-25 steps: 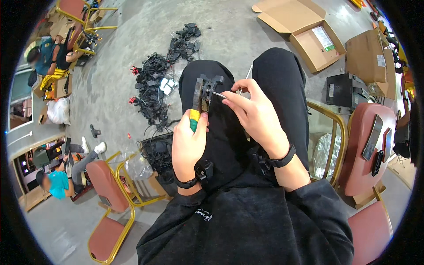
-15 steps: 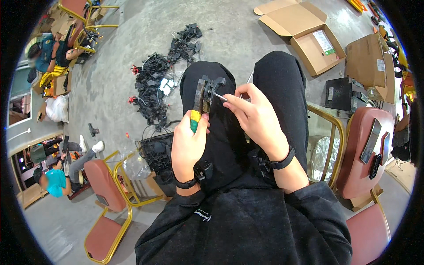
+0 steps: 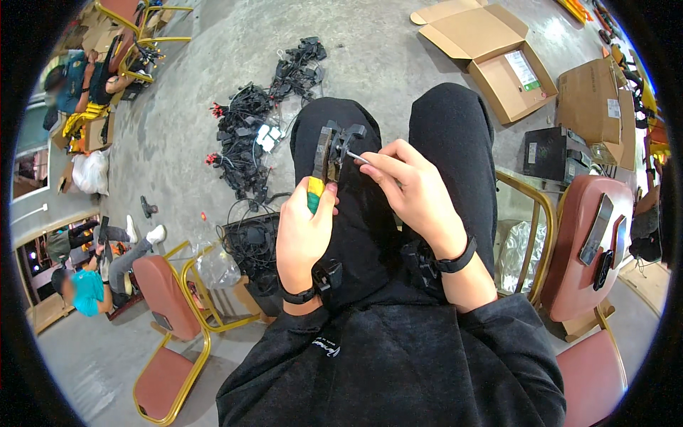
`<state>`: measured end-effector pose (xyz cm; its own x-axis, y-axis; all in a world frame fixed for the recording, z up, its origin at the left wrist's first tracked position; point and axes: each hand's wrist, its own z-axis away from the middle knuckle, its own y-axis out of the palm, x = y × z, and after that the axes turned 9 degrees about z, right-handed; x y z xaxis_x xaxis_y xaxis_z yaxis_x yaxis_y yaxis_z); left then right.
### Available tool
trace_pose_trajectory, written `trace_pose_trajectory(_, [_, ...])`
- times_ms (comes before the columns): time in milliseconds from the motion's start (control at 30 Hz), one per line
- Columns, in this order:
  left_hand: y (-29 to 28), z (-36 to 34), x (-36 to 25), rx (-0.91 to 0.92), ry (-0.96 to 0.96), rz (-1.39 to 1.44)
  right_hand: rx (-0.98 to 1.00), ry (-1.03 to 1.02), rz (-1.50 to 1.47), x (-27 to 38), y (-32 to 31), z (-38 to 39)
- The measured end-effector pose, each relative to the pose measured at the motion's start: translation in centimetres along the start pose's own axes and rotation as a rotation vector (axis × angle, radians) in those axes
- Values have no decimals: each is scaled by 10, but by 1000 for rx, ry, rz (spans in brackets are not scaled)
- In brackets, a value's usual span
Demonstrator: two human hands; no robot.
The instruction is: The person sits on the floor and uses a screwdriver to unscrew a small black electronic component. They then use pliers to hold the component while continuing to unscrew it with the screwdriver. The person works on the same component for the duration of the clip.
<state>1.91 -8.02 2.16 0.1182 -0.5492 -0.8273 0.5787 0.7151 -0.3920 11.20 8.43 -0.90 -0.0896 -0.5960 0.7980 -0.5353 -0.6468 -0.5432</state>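
Note:
Above my lap, my left hand [image 3: 306, 231] is closed round the yellow-and-green end [image 3: 314, 193] of a black device with curved, clip-like parts [image 3: 346, 137]. My right hand [image 3: 416, 188] pinches a thin metal rod [image 3: 357, 157], like a screwdriver shaft. The rod's tip meets the right side of the device or lies right beside it; I cannot tell which. Its rear end is hidden by my fingers. Both wrists wear black straps with small black units.
Black cabled devices [image 3: 245, 135] lie heaped on the floor ahead-left, and a black crate of cables [image 3: 252, 245] stands by my left knee. An open cardboard box [image 3: 509, 96] is ahead-right. Chairs flank me; phones [image 3: 596, 228] rest on the right chair [image 3: 569, 263]. Two people sit at left.
My right-hand fingers have shifted slightly round the rod, and less of its rear end shows. The left hand and the black device stay nearly still.

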Motion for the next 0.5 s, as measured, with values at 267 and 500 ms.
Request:
trace_pose_trajectory(267, [1,1,3,-14,33,5,41,48,-35,0,-2,1])
trace_pose_trajectory(500, [3,1,3,-25,41,-9,-44,-22,-3,-3,0,0])
